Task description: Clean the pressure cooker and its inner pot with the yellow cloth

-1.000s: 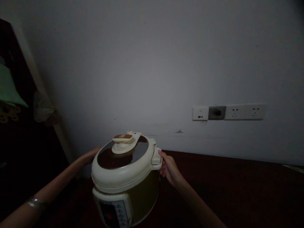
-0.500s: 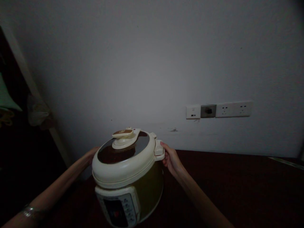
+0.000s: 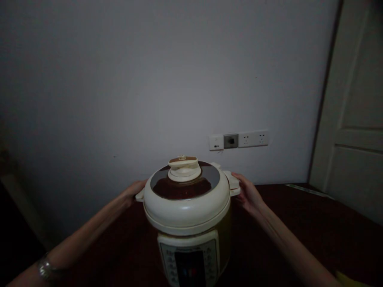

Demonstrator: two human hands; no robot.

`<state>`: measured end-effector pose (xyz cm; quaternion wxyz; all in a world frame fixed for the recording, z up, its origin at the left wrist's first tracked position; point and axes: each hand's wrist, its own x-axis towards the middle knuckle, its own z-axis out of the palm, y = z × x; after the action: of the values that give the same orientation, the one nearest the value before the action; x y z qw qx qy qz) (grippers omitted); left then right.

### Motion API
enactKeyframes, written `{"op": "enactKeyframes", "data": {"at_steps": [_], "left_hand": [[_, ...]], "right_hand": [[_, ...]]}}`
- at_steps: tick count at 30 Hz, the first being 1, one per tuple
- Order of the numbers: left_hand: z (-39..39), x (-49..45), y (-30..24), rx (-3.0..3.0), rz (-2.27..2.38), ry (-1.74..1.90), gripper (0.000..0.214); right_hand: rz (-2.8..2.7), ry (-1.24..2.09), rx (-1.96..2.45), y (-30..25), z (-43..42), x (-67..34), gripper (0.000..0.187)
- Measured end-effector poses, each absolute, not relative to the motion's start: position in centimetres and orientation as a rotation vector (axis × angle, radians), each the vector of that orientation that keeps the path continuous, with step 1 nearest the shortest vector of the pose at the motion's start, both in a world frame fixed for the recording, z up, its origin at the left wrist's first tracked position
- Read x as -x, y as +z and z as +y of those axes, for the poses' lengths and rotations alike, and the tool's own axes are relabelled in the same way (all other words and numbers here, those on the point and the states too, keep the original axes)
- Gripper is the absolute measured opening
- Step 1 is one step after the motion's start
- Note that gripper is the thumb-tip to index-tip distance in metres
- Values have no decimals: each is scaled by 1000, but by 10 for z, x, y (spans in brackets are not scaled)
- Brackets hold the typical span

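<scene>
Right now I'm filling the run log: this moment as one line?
left hand: holds cooker by left handle | right hand: holds right handle | lid: on

The room is dim, and the view is grainy and soft. Weak, even light falls on the pale wall (image 3: pixel 149 79) and fades to near black at the lower left corner. The dark worktop (image 3: pixel 284 207) swallows detail. A faint sheen lies on the cooker (image 3: pixel 185 215). The door (image 3: pixel 353 119) leans at the edge, bent by the lens.
</scene>
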<state>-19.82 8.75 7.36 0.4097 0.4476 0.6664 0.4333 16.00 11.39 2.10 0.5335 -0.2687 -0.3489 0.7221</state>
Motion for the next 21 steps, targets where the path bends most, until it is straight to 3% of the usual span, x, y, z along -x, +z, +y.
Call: {"op": "enactKeyframes", "data": {"at_steps": [8,21], "left_hand": [[105,147,50,-1194,1527,1037,47],[134,112,19,-1168,1440,1116,47]], "right_hand": [[-820,1722,616,3,124,-224,31],[-729,1715,663,-21,158,-253,28]]}}
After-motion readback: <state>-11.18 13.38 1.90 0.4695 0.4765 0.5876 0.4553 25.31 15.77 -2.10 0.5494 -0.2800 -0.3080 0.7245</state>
